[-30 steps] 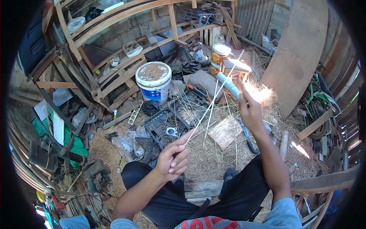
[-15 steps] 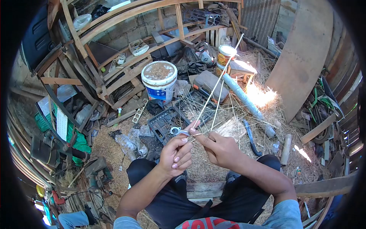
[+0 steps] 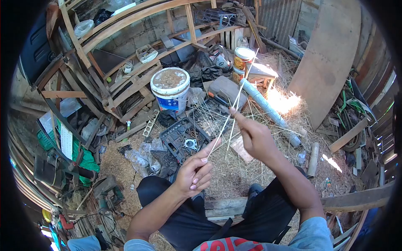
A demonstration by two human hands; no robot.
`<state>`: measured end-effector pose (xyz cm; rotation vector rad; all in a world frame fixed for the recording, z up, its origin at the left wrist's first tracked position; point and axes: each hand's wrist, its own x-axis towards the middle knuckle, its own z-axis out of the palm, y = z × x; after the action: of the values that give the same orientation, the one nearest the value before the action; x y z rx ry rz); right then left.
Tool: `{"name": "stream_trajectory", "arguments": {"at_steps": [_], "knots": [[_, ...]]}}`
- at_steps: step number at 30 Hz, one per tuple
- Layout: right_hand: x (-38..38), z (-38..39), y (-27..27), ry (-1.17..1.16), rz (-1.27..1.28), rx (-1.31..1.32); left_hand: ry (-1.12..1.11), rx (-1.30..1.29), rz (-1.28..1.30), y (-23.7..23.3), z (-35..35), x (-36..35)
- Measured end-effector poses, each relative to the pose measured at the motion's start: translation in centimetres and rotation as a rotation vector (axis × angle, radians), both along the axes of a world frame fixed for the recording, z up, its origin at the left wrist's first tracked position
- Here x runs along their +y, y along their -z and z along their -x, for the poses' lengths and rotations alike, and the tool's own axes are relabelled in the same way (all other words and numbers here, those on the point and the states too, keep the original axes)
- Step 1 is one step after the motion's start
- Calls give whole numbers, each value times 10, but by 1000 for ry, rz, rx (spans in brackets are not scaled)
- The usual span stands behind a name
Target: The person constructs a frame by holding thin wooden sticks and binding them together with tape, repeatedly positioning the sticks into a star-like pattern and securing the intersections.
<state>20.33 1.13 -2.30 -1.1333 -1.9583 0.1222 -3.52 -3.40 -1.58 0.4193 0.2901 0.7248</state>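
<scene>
My left hand (image 3: pixel 194 174) is closed around the lower end of a long thin bamboo strip (image 3: pixel 223 129), its index finger stretched along it. The strip slants up and away to the right, past the paint buckets. Farther along it, my right hand (image 3: pixel 254 134) is closed on a small knife (image 3: pixel 225 110); only its short blade shows at the fingertips, pointing left across the strip. The handle is hidden in the fist. A second pale strip (image 3: pixel 231 134) stands just behind, between the hands.
Shavings and thin strips litter the ground. Ahead lie an open black tool case (image 3: pixel 178 138), a grey toolbox (image 3: pixel 226 88) and a blue-grey pipe (image 3: pixel 268 109). A large white bucket (image 3: pixel 170 90) stands left of them. A wooden beam (image 3: pixel 356 198) crosses at the right.
My right hand has moved up and away along the strip with the knife, from beside the left hand. My left hand has barely moved and keeps its hold; the view has shifted slightly.
</scene>
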Motion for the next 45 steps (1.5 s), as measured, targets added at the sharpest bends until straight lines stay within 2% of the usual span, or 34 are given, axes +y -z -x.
{"name": "stream_trajectory", "arguments": {"at_steps": [1,8,11,14,16,18,20,22,24,26,28,31,34,45], "knots": [[2,-7,-3,50,81,-16,15,12,-5,1,1,-1],[23,-44,-5,142,127,58,74,22,8,6,4,-4],[34,-64,-7,243,110,156,89,20,-14,9,7,-6],[54,-97,8,467,85,198,107,-3,-5,11,12,-7],[76,-140,38,526,-229,142,89,-11,-4,10,16,-8],[78,-138,39,510,-137,313,36,-17,-24,8,19,-6],[44,-98,12,394,385,676,-12,-60,-14,6,19,0],[20,-52,-2,174,560,727,-68,-123,19,6,17,4],[5,-14,22,30,179,415,-80,-163,26,4,15,8],[-24,19,6,-197,165,165,-94,-159,24,1,11,10],[-37,39,9,-307,16,28,-103,-113,26,0,8,10],[-48,44,1,-326,105,-96,-82,-76,-10,-3,6,8],[-43,39,2,-239,60,-110,-68,-68,2,-3,5,6],[-42,34,6,-227,14,-181,-48,-40,-27,-3,3,5]]}}
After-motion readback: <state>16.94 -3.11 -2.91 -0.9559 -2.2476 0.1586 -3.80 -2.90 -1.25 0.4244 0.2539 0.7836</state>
